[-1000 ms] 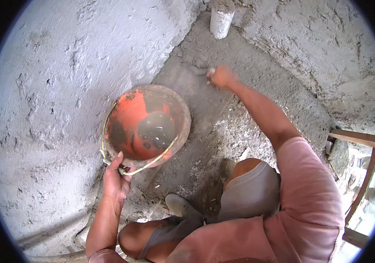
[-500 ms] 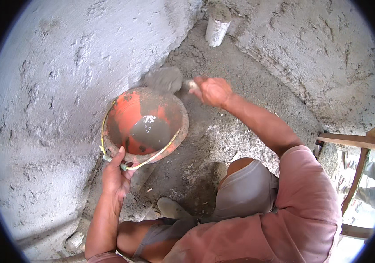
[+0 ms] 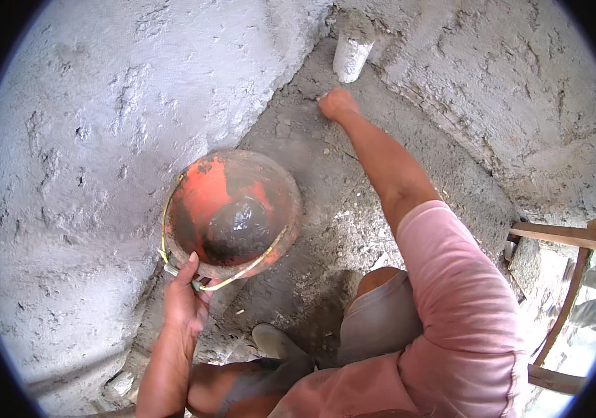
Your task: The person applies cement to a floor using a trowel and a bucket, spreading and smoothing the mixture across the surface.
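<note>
My left hand (image 3: 185,299) grips the near rim of an orange bucket (image 3: 200,187), its thumb over the edge beside the yellow handle (image 3: 242,261). Grey mortar coats the inside of the bucket, and a wet, shiny pool (image 3: 238,226) lies at the bottom. The bucket is tilted, its mouth facing me. Farther off, my right hand (image 3: 339,104) is closed in a fist low over the grey ground near the corner. The trowel it held a moment earlier is hardly visible now, blending with the mortar or hidden by the hand.
A rough plastered wall (image 3: 103,139) rises on the left, another (image 3: 507,90) on the right. Close to the corner, a white pipe stub (image 3: 352,59) sticks up just beyond my right hand. Wooden bars (image 3: 562,235) stand at the right. My boot (image 3: 275,341) is below the bucket.
My right hand has swung from beside the bucket's far rim toward the corner, taking the trowel and its mortar away from the bucket. My left hand keeps its grip on the rim.
</note>
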Available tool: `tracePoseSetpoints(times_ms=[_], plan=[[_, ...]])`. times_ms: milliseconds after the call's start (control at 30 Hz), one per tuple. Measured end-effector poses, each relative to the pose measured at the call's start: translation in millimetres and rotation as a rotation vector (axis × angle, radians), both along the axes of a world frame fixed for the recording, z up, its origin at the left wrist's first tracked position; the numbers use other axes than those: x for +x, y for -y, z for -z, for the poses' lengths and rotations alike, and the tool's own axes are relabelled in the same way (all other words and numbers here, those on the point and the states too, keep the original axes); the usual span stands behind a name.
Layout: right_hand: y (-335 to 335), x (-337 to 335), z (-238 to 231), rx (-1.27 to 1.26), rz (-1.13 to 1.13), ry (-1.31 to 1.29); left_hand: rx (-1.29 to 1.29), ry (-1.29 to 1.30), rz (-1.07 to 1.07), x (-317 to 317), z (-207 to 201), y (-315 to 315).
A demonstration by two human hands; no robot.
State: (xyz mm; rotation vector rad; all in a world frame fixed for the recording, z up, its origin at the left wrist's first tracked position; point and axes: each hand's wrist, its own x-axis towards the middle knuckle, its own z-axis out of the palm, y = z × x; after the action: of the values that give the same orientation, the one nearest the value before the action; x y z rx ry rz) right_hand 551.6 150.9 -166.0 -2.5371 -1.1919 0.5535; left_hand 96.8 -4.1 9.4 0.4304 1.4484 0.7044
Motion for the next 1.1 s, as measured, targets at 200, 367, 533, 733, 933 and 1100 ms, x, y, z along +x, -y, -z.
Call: tracePoseSetpoints(times_ms=[200,367,533,733,933,1100], plan=[[-3.2,-4.0,11.3,0.016,0.09,-0.071,0.015,0.009,-0.06,-6.0,7.1,5.5],[3.2,-21.3,10.4,0.098,0.295,-0.162,0.013,0.001,-0.077,-19.1,5.5,5.4],[-18.4,-9.0,11.0,0.158,0.29,-0.041,-0.004,0.044,-0.041,-14.0,9.5,0.5],[11.2,-20.8,11.0,0.225,0.184,0.101,0.016,0.034,0.023,-29.7,16.1,-1.3],[87.7,-59.3,-44.9,0.446,-0.243,0.164,0.033,0.045,-0.006,-21.5,12.9,2.4],[137.2,-65.8,-85.1,0.043,-0.443,0.039,0.007,0.069,0.026,-26.0,16.9,-0.1]])
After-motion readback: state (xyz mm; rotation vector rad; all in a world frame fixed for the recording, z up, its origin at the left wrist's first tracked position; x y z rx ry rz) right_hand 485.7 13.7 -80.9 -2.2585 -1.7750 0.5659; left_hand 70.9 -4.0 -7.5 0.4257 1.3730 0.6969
